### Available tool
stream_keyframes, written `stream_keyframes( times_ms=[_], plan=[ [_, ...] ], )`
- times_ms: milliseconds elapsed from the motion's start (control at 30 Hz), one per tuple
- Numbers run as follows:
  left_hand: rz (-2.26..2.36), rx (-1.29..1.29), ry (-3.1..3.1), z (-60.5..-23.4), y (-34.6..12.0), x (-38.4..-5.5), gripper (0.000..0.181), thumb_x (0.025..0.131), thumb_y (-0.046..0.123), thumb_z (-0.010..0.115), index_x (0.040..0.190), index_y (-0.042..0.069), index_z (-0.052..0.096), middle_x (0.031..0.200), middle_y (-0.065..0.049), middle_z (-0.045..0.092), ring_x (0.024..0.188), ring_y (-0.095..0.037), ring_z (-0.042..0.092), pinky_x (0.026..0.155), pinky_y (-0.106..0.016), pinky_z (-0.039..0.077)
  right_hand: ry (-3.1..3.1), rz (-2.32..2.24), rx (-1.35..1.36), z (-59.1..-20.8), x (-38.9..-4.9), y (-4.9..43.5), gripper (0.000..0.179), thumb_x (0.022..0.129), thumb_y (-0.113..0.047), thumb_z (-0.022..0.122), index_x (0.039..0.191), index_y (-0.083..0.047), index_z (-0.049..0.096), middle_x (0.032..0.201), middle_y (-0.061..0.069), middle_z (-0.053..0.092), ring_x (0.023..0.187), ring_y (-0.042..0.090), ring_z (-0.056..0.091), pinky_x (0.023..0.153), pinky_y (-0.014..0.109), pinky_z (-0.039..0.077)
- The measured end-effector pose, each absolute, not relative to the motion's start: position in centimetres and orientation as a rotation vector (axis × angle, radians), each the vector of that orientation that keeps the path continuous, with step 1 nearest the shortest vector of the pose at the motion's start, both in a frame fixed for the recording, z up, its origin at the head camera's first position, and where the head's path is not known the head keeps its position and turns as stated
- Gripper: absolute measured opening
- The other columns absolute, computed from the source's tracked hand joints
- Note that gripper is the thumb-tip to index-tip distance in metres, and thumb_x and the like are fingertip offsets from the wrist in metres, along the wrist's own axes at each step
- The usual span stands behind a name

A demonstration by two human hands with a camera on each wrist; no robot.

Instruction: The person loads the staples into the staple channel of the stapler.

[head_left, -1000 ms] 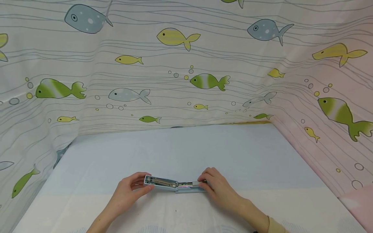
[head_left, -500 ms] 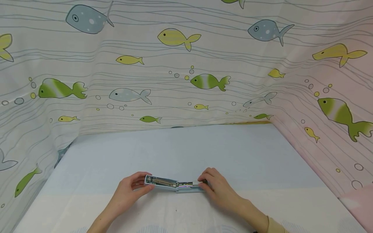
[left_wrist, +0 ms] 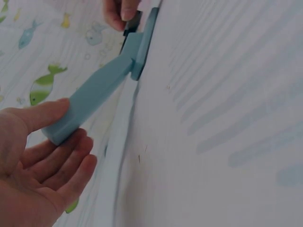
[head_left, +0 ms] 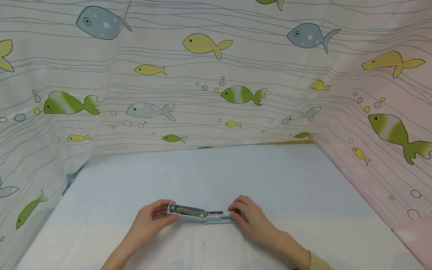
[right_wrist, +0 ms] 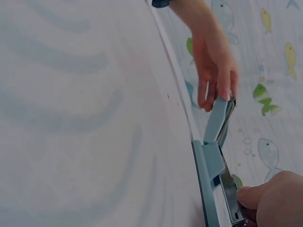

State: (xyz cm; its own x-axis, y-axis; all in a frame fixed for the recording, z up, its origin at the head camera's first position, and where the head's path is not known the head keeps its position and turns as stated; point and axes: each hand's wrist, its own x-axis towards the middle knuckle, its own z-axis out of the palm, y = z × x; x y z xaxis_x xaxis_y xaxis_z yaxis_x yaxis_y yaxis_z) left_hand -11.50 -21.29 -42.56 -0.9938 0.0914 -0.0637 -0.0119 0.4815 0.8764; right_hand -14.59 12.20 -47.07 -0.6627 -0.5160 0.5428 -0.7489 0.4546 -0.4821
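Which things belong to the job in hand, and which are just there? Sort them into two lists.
In the job:
opened light-blue stapler
left hand, holding its raised end
right hand, pinching its metal rail

Just there:
fish-print curtain
pale tabletop
small dark specks on it

A table (head_left: 270,172) covered in cloth (head_left: 183,245) spreads beneath the fingers of the left hand (head_left: 150,219) and right hand (head_left: 251,217), pale blue beyond the fingertips and off-white on the near side, where striped blue patches (head_left: 175,266) show. The base (head_left: 219,221) of an unfolded stapler (head_left: 192,218) lies on the cloth, stretching from the right fingers toward the left. A tiny dark speck (head_left: 204,244) marks the cloth nearer the person than the fingertips, between both hands.
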Motion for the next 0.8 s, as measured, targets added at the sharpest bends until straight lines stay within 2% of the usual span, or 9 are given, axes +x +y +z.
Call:
stream_keyframes(
  times_ms=[367, 567, 800],
  plan=[
    [1.540, 0.035, 2.619, -42.61, -21.25, -11.62, 0.040, 0.084, 0.027, 0.082, 0.119, 0.014, 0.067, 0.106, -0.001, 0.072, 0.096, -0.012, 0.071, 0.085, -0.021, 0.058, -2.349, 1.158, 1.069, -47.70, -14.76, 12.14, 0.014, 0.093, -0.006, 0.071, 0.103, -0.014, 0.066, 0.106, -0.008, 0.060, 0.095, 0.005, 0.056, 0.080, 0.019, 0.051],
    [1.550, 0.086, 2.620, -42.58, -21.32, -11.59, 0.043, 0.086, 0.027, 0.081, 0.122, 0.010, 0.066, 0.108, -0.003, 0.072, 0.097, -0.013, 0.070, 0.086, -0.022, 0.058, -2.311, 1.184, 1.081, -47.80, -14.84, 12.12, 0.014, 0.093, -0.005, 0.070, 0.102, -0.014, 0.065, 0.104, -0.006, 0.061, 0.095, 0.007, 0.056, 0.081, 0.020, 0.051],
    [1.565, 0.071, 2.608, -42.51, -21.30, -11.58, 0.042, 0.085, 0.027, 0.081, 0.121, 0.012, 0.066, 0.108, -0.002, 0.072, 0.097, -0.012, 0.070, 0.086, -0.023, 0.058, -2.303, 1.221, 1.067, -47.86, -14.82, 12.08, 0.013, 0.091, -0.004, 0.072, 0.100, -0.012, 0.068, 0.104, -0.004, 0.063, 0.096, 0.008, 0.058, 0.082, 0.020, 0.052]
  ],
)
